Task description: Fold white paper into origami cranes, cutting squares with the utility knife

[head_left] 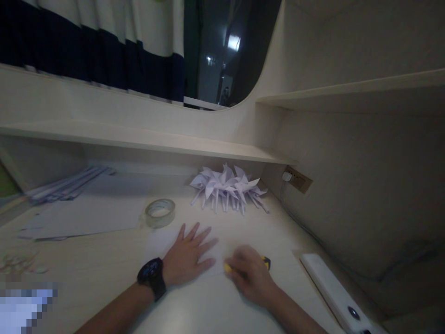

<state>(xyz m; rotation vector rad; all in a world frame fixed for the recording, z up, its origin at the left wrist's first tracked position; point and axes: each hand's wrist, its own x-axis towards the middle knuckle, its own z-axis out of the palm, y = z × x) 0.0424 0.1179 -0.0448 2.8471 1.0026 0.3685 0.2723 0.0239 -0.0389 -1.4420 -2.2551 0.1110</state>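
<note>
My left hand [189, 257], with a dark watch on its wrist, lies flat with fingers spread on a white sheet of paper [160, 241]. To its right, my right hand [252, 273] is closed around a yellow-and-black tool [266, 263] that looks like a utility knife. Motion blurs this hand, and its fingers hide most of the tool. Just beyond the left hand stands a roll of clear tape [160, 213]. White paper pinwheels [227, 185] are heaped at the back of the desk.
White paper sheets [93, 208] and a pile of folded paper strips [73, 185] lie back left. Small pale pieces [21, 264] sit at the left edge. A long white device [333, 290] lies right, near a cable and wall socket [299, 180]. A shelf [146, 141] overhangs the back.
</note>
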